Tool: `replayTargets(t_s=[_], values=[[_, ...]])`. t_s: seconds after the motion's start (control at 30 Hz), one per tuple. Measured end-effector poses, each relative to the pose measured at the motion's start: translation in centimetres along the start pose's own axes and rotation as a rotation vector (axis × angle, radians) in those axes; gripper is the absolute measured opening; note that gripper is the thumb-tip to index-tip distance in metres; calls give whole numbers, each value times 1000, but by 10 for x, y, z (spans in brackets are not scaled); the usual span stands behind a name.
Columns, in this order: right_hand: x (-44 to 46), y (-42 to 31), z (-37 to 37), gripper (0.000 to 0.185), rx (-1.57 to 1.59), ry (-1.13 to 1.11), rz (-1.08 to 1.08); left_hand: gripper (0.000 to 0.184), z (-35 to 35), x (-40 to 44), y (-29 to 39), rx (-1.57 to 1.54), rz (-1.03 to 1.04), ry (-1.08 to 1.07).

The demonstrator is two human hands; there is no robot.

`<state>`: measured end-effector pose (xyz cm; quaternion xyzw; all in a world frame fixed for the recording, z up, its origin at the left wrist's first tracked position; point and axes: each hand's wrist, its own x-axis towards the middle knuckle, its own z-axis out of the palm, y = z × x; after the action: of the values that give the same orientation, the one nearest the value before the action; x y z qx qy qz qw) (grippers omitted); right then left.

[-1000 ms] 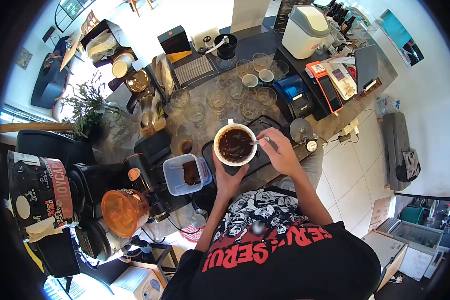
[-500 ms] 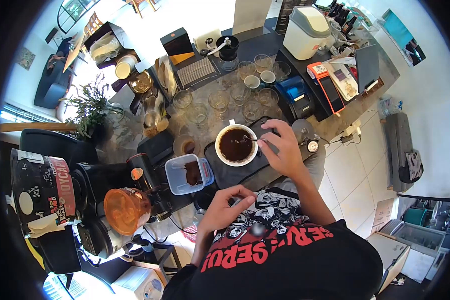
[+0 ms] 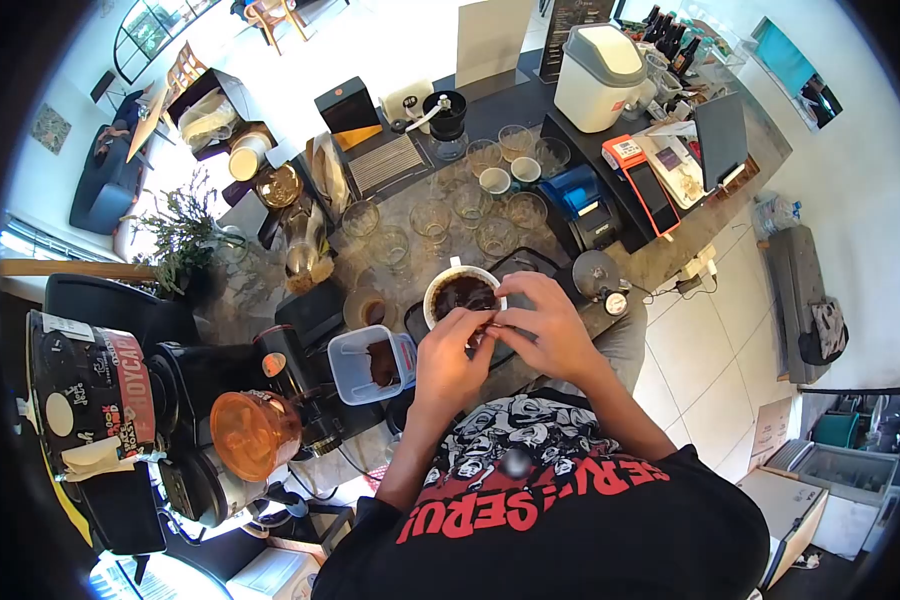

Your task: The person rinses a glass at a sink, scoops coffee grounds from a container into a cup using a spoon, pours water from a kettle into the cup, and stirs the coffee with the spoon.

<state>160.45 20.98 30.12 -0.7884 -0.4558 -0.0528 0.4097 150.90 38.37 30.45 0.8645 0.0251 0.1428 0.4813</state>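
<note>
A white cup (image 3: 429, 305) of dark brown liquid sits on a black tray (image 3: 416, 322), its handle pointing away from me. My right hand (image 3: 545, 325) is closed at the cup's near right rim, fingers pinched around what looks like a thin spoon, now mostly hidden. Against those fingertips, the fingers of my left hand (image 3: 452, 352) are pinched too, over the near rim; what they hold is covered. Left of the cup stands a clear plastic tub (image 3: 345, 372) with brown coffee grounds (image 3: 381, 363) in it.
Several clear glasses (image 3: 430, 220) stand beyond the cup, with two small white cups (image 3: 495, 181) among them. A hand grinder (image 3: 445, 115) is farther back. Coffee grinders, one with an orange hopper (image 3: 255, 435), crowd the left. A round metal device with a gauge (image 3: 597, 275) lies right.
My left hand has risen from near my shirt to the cup's near rim and met the right hand. My right hand has come down and left, drawing closer to the rim.
</note>
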Motion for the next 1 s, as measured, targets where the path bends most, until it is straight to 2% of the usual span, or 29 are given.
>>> replayTargets(t_s=[0.2,0.3,0.37,0.43,0.53,0.63,0.7,0.77,0.97,1.0], values=[[-6,-16,-25,24,83,-29,143,14,-4,-1,-6,3,-19,111],[-21,-17,-54,23,78,220,212,12,-19,-1,1,52,-100,133],[-35,2,-67,21,-42,548,187,12,-29,-2,4,103,-149,130],[-57,37,-73,22,33,863,359,13,-36,-3,4,124,-164,135],[-91,83,-83,23,198,1084,596,13,-43,-4,6,179,-179,140],[-143,132,-69,25,252,984,867,10,-46,-2,5,200,-161,145],[-156,134,-55,28,474,902,1029,8,-49,1,2,281,-106,154],[-163,135,-39,32,555,786,1002,6,-50,2,-1,301,-92,164],[-183,162,11,41,408,650,929,7,-37,-2,-13,210,-73,127],[-190,172,14,39,448,562,874,7,-35,-3,-14,212,-66,132]])
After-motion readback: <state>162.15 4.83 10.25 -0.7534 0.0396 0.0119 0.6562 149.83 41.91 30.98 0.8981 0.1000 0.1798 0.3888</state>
